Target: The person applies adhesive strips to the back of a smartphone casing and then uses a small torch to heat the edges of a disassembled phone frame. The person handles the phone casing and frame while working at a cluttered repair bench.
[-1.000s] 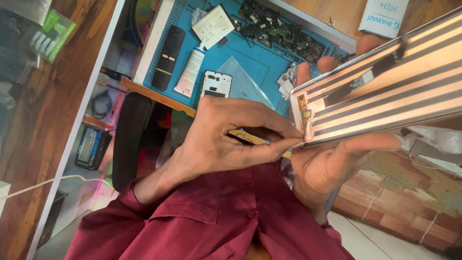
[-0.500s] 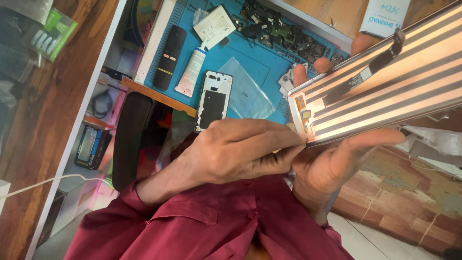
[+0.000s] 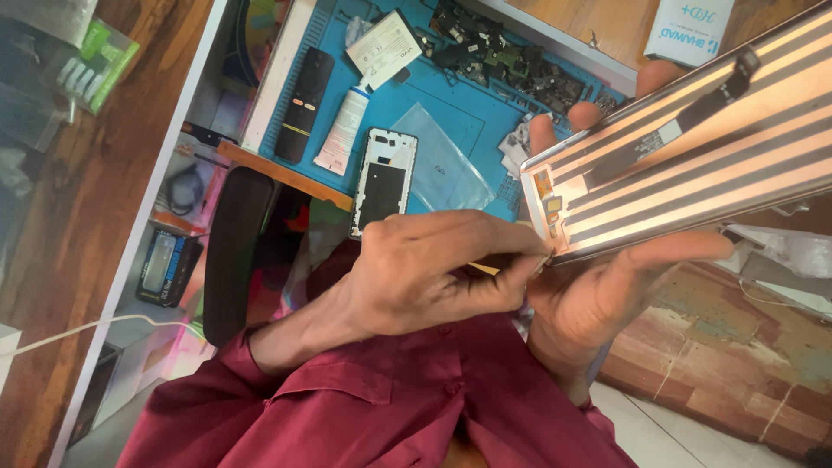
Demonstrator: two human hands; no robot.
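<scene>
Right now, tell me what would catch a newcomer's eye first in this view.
The striped, shiny phone panel at upper right stands out: the right hand cradles it from beneath, while the left hand pinches a thin yellowish tool at the panel's lower corner. Behind them, a blue work mat holds a phone frame, a black remote and a white tube.

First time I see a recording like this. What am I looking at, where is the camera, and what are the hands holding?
No machine here: a camera on a person's head looks down at their own two bare hands. The right hand grips a flat, shiny striped display panel. The left hand pinches a thin yellowish pick at the panel's corner. Beyond, a blue work mat carries a white-rimmed phone frame, a black remote, a white tube and small dark parts.
</scene>
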